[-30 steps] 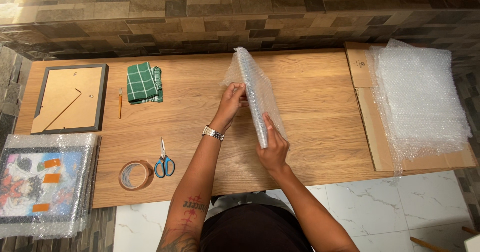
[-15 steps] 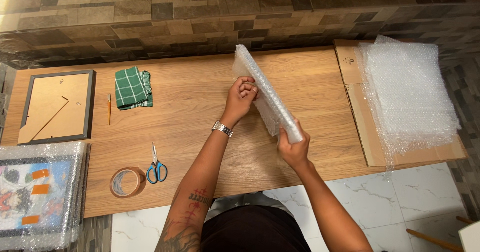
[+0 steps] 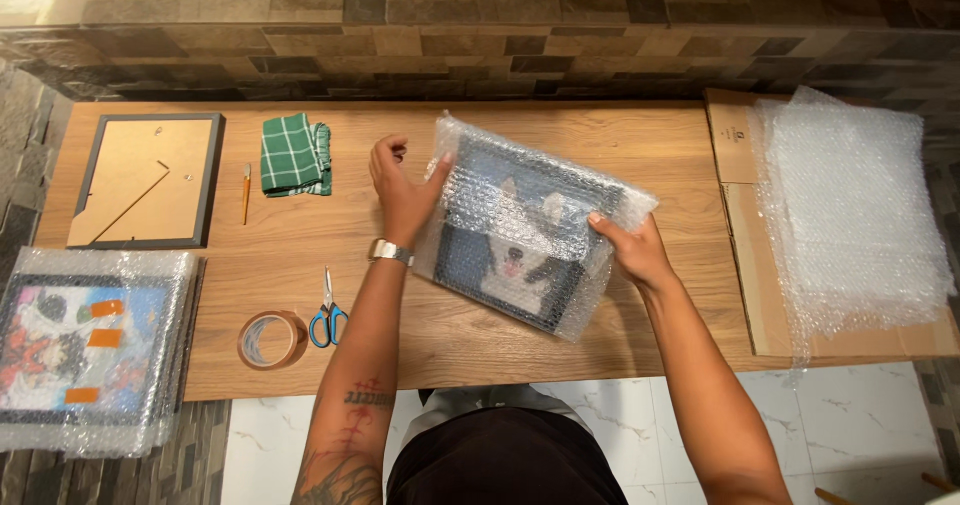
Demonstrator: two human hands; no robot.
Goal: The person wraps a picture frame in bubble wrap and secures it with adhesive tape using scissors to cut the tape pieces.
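A framed picture wrapped in bubble wrap (image 3: 520, 230) lies tilted over the middle of the wooden table (image 3: 620, 335), face up, showing a white animal on a blue ground. My left hand (image 3: 400, 187) presses against its left edge, a watch on the wrist. My right hand (image 3: 632, 250) grips its right edge, thumb on top of the wrap.
A frame lying face down (image 3: 145, 180), a green checked cloth (image 3: 294, 155) and a small brush (image 3: 246, 191) sit at the left. Tape roll (image 3: 271, 340) and blue scissors (image 3: 327, 315) lie near the front edge. Wrapped pictures (image 3: 90, 350) are stacked front left. Bubble wrap sheets (image 3: 850, 215) lie on cardboard (image 3: 745, 255) at right.
The wrapped picture was held on edge a second ago; both hands have turned it down so its face points up, and the left hand moved to its left side.
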